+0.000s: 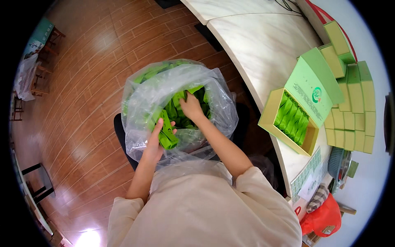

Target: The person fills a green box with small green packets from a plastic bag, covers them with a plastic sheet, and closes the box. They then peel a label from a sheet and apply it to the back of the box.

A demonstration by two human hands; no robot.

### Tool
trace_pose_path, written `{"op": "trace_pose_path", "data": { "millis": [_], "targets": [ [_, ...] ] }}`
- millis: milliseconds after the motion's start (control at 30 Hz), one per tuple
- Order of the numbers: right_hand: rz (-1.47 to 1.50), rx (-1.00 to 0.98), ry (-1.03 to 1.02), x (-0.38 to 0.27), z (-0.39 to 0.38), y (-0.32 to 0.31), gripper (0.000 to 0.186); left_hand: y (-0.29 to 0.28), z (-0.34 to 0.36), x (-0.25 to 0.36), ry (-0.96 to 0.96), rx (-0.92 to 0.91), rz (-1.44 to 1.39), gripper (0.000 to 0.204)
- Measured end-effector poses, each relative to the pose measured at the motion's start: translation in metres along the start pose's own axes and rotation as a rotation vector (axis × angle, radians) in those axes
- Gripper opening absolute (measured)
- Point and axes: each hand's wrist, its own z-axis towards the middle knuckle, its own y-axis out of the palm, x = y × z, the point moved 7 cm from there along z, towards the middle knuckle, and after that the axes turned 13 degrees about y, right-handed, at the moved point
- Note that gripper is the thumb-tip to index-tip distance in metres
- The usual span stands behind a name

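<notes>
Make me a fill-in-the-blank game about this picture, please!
1. The left hand holds at least one packet, coloured ____.
2. Meanwhile, the ____ hand reaches into the clear plastic bag.
3. The lid of the cardboard box on the white table isn't shut but ____.

Missing words: green; right; open.

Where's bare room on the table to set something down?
Biggest patch: the white table beyond the open box, left of the stacked boxes. Smaller: between the open box and the papers. Crowded: the wall side, with stacked boxes and a basket.
</notes>
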Motion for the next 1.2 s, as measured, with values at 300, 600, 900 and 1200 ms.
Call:
{"op": "trace_pose_path", "data": {
  "millis": [300,600,900,1200],
  "targets": [
    [0.602,-0.313,0.317,0.001,-0.132,-0.085,0.048,0.046,0.004,-0.012,0.022,-0.187,-0.081,0.060],
    [0.119,0.434,-0.125,-0.049,-0.197,-0.200,0.016,0.190,-0.052,0.029,0.448,-0.666,0.326,0.075],
    [0.240,0.628,-0.534,-0.039,-0.268,-0.361,0.046,0.352,-0.112,0.004,0.631,-1.205,0.379,0.072],
    [0.638,0.723,-0.159,0.058,-0.271,-0.476,0.042,0.485,-0.134,-0.099,0.794,-1.439,0.594,0.067]
  ]
}}
